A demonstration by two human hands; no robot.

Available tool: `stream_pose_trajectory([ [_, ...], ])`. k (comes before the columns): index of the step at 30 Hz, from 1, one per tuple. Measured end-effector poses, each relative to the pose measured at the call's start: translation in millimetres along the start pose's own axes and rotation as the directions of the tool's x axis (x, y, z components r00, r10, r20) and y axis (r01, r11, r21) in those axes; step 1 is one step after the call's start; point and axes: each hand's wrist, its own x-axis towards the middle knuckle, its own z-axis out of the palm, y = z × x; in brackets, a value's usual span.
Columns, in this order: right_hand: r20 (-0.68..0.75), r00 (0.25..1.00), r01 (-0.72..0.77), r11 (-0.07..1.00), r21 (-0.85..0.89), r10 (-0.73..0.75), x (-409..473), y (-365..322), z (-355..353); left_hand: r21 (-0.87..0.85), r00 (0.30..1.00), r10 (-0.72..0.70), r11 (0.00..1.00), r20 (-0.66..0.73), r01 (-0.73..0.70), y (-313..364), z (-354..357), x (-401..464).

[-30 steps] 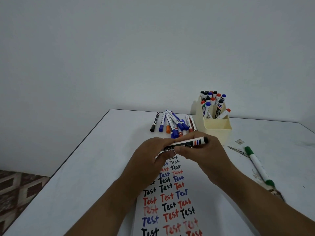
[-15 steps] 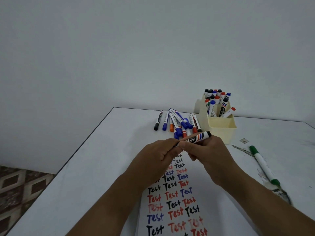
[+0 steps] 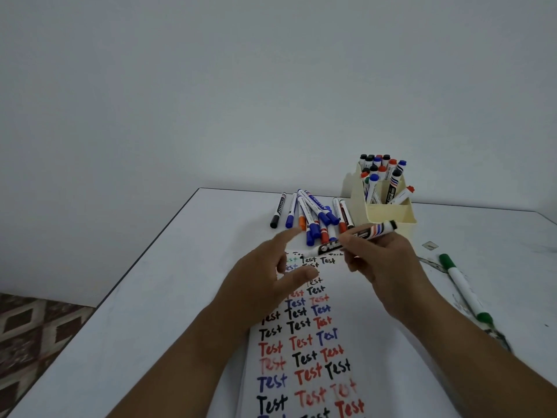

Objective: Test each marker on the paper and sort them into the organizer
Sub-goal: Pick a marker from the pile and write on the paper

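We count one marker [image 3: 355, 238] pinched in our right hand [image 3: 382, 263] above the paper's [image 3: 304, 351] far end, one green marker [image 3: 462, 289] lying at the right, about ten loose markers [image 3: 313, 215] beyond the paper, and roughly a dozen standing in the one organizer [image 3: 388, 217]. Half a second ago both hands gripped the marker; now our left hand [image 3: 265, 279] has let go, fingers spread and holding nothing.
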Motion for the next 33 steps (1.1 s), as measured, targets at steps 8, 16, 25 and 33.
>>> stream_pose_trajectory([
  [8,-0.115,0.985,-0.095,0.964,0.248,0.127,30.1,16.7,-18.0,0.340,0.978,-0.194,0.927,0.079,0.156,-15.8,13.2,8.4],
  [16,-0.031,0.998,0.052,0.959,-0.277,-0.063,37.7,38.6,-17.6,0.453,0.957,-0.210,0.886,0.199,0.100,-18.2,16.6,10.2],
  [25,-0.011,1.000,0.019,0.941,-0.337,-0.025,43.3,48.0,-18.9,0.409,0.925,-0.258,0.903,0.279,0.128,-17.8,15.3,8.5],
  [33,0.037,0.999,0.032,0.891,-0.452,-0.017,46.5,48.0,-18.4,0.425,0.931,-0.242,0.899,0.273,0.109,-14.6,13.3,7.3],
])
